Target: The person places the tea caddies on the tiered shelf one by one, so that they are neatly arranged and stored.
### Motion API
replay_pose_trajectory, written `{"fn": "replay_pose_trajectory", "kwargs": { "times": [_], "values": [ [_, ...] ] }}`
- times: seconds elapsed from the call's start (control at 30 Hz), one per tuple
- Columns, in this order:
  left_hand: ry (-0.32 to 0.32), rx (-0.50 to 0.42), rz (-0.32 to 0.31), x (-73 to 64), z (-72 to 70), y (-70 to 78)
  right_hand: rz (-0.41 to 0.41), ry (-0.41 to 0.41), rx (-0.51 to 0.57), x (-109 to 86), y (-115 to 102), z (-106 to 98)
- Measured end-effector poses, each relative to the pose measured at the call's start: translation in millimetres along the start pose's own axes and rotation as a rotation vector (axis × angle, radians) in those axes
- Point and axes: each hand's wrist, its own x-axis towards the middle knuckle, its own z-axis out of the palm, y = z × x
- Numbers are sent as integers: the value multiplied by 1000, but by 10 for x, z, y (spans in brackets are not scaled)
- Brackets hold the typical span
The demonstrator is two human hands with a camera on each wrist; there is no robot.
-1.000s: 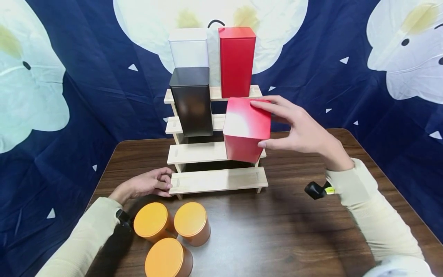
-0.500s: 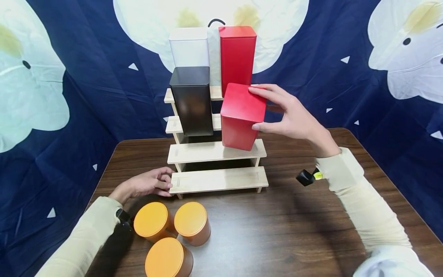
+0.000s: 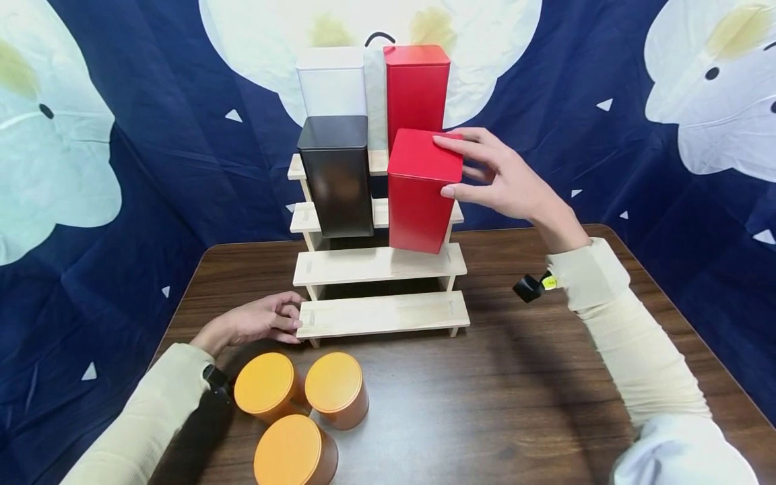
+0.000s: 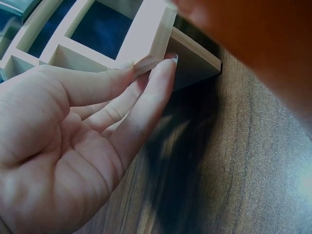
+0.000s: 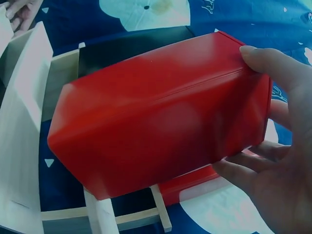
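Observation:
My right hand [image 3: 512,172] grips a tall red square tin [image 3: 421,202] near its lid, thumb on the front side and fingers over the top and far side. In the head view the tin overlaps the second shelf from the top, slightly tilted. My left hand [image 3: 261,320] pinches the left end of the lowest step of a wooden tiered rack [image 3: 388,314]; the left wrist view shows thumb and fingertips [image 4: 163,66] on the board's corner. Another red tin [image 3: 417,87] and a white tin [image 3: 331,84] stand on the top shelf. A black tin [image 3: 336,182] stands on the shelf below.
Several round orange tins [image 3: 336,387] stand on the dark wooden table [image 3: 485,404], close in front of the left hand. A blue patterned cloth [image 3: 170,101] hangs behind the rack and along both sides.
The right hand has raised the red tin and carried it back and slightly left, from before the third shelf toward the second. The left hand stays on the rack.

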Motion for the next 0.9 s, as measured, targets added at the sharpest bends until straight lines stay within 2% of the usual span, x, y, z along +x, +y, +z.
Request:
{"fn": "replay_pose_trajectory", "kwargs": {
  "times": [0.23, 0.4, 0.6, 0.9],
  "values": [
    [0, -24, 6, 1, -4, -4, 79, -3, -44, 66, -14, -58],
    [2, -30, 11, 6, -4, -22, 124, 22, -135, 88, -44, -53],
    [5, -22, 17, 2, -3, -34, 105, 89, -243, 112, -3, -21],
    [4, -18, 21, -14, -4, -28, 34, 219, -234, 132, 78, 50]
  ]
}}
